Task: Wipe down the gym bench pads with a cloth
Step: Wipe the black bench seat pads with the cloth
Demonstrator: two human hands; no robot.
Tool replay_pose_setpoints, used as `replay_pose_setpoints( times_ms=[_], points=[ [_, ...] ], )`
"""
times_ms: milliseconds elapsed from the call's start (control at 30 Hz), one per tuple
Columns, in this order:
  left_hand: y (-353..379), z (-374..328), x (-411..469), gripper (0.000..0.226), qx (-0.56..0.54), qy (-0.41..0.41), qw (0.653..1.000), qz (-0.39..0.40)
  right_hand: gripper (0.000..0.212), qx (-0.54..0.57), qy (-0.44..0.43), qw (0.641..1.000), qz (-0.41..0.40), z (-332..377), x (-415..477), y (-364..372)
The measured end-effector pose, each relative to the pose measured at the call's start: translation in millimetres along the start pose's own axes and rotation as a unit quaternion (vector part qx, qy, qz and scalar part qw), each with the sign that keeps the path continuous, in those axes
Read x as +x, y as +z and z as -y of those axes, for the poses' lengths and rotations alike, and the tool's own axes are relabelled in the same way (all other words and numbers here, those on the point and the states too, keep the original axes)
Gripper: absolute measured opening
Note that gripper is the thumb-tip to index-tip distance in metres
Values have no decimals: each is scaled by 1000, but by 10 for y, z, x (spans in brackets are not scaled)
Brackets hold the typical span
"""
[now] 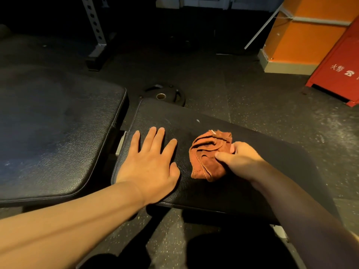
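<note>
Two black leather bench pads lie side by side: a large back pad (54, 136) on the left and a smaller seat pad (258, 166) in the middle. My left hand (151, 164) rests flat on the seat pad's left end, fingers spread, holding nothing. My right hand (240, 158) pinches a crumpled orange cloth (207, 158) that lies on the seat pad just right of my left hand. A small white speck (198, 120) sits on the pad beyond the cloth.
A black weight plate (165, 95) lies on the rubber floor just behind the seat pad. A perforated steel rack post (95, 30) stands at the back left. An orange pillar (303, 33) and a red cabinet (338, 70) stand at the right.
</note>
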State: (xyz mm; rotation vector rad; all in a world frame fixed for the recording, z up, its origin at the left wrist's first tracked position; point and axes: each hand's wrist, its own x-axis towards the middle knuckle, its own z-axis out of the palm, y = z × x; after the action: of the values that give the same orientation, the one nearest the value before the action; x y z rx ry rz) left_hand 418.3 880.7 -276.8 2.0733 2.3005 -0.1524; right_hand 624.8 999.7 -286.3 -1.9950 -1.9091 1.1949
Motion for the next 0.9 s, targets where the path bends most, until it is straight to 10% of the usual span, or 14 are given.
replay_pose_setpoints(
  times_ms=[267, 433, 567, 900],
  points=[
    [30, 17, 11, 73, 6, -2, 1000, 0, 17, 75, -226, 969, -68, 568, -515, -629],
    [9, 1, 15, 72, -7, -1, 1000, -3, 43, 28, -200, 972, 117, 616, -494, -219],
    [12, -2, 6, 72, 3, 2, 1000, -8, 68, -284, -258, 923, 37, 138, -221, 548],
    [19, -4, -1, 72, 7, -7, 1000, -7, 59, -154, -333, 928, -64, 16, -400, 824]
  ],
)
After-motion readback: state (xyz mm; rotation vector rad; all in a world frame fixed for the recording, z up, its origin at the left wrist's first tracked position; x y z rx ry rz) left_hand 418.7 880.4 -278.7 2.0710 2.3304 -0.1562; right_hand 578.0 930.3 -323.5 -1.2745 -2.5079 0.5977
